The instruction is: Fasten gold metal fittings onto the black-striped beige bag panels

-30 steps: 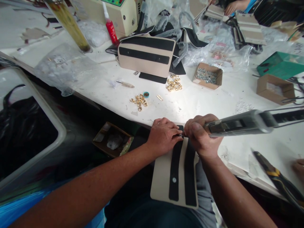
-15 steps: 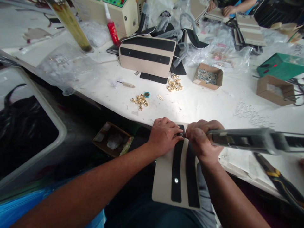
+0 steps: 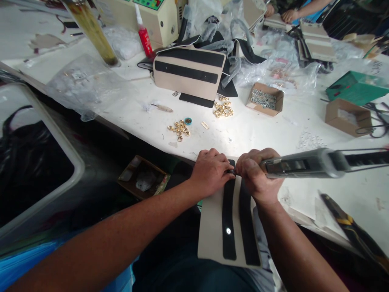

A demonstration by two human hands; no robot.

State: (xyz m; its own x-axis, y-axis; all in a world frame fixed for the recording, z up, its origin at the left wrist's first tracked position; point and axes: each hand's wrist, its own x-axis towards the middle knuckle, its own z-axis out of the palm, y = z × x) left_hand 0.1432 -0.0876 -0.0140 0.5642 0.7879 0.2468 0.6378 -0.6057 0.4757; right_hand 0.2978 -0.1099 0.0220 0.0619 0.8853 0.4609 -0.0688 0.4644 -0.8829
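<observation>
Two hands engaged: your left hand (image 3: 209, 172) has fingertips nearly together at the far end of the black strip (image 3: 228, 211), hold unclear; your right hand (image 3: 259, 174) is wrapped around a grey tool (image 3: 304, 163). The beige panel (image 3: 210, 227) lies near, over your lap. Keep it flat, the tool steady, fingertips clear.

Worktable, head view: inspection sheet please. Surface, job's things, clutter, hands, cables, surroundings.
Surface: white table, scattered specks.
Job's things: beige panel with black strips, near end over the lap; shiny stud on one strip; grey tool.
Clutter: gold rings, plastic bag, black-and-yellow pliers, cardboard tray of metal bits.
Hands: left hand on the panel's far end, fingertip grip unclear; right hand closed around the tool.
Cables: dark cable looped beside the green box.
Surroundings: co-worker's hand at top right; plastic bin at left.
</observation>
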